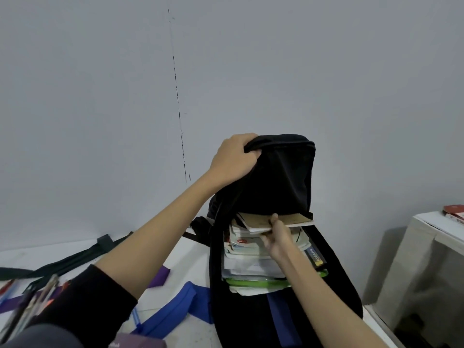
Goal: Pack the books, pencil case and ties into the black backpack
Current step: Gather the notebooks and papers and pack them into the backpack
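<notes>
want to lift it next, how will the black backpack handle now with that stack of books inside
The black backpack will probably feel heavy: a thick stack of books fills it. Its fabric looks floppy, since the left hand has to hold the flap up. It may sag or spill if lifted while open, as the right hand is at the top book.

Backpack (283, 177) flap hides far ends of the books (251, 249); titles too blurred to read. Pens (27, 297) at lower left smeared, cut by frame edge. Purple item (140, 342) at bottom edge cropped, lettering illegible. Red object (455, 212) clipped at right edge.
</notes>
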The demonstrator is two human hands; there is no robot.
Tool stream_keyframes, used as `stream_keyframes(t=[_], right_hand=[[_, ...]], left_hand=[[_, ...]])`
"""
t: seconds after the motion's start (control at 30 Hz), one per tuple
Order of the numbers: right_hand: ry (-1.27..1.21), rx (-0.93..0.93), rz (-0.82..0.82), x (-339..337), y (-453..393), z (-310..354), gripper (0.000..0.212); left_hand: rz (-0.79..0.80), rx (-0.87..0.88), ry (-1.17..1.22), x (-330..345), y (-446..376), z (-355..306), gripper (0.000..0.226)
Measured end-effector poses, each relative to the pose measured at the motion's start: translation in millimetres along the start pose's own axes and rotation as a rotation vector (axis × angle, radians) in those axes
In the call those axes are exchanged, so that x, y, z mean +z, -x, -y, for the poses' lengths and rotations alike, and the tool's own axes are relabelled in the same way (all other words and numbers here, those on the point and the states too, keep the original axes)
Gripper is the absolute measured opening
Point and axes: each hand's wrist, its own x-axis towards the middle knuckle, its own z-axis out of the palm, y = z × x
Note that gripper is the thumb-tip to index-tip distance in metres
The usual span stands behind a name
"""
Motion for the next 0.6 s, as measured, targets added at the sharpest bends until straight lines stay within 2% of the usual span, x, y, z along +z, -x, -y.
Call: stream_keyframes(t=[0.03,0.17,0.23,0.27,0.3,0.43,0.47,0.5,0.53,0.6], right_hand=[[0.035,0.052,0.046,9.2,-2.3,-2.8,0.044],[0.573,0.248,0.291,9.8,15.0,5.1,0.053],[0.802,0.196,0.341,-3.1,24.5,8.8,0.052],[0.872,0.082,0.322,-8.8,26.2,8.5,0.047],[0.947,-0.118,0.271,-14.7,23.8,5.9,0.043],[1.485,-1.212,-0.024,-32.2,1.3,-4.6,0.022],[1.608,-1.377,-0.038,-37.1,-5.7,-6.4,0.023],[1.690,-1.434,-0.017,-41.0,-11.0,-7.6,0.026],[1.750,-1.414,0.002,-44.4,-16.5,-8.8,0.027],[1.822,-1.275,0.003,-49.7,-24.8,-8.3,0.024]], left_hand=[[0.005,0.009,-0.014,-1.0,1.0,0.1,0.013],[0.026,0.019,-0.027,-8.7,6.9,6.2,0.015],[0.038,0.008,-0.015,-11.5,9.6,11.8,0.018],[0.041,-0.001,-0.005,-11.9,10.6,14.4,0.017],[0.038,-0.010,0.005,-11.9,10.9,16.1,0.016],[0.015,-0.030,0.056,-10.7,4.5,17.0,0.017],[0.013,-0.037,0.066,-9.8,2.4,16.4,0.017],[0.010,-0.042,0.070,-9.0,0.3,16.0,0.016],[0.007,-0.041,0.066,-8.2,-1.2,15.6,0.015],[0.006,-0.030,0.062,-6.8,-3.3,14.9,0.014]])
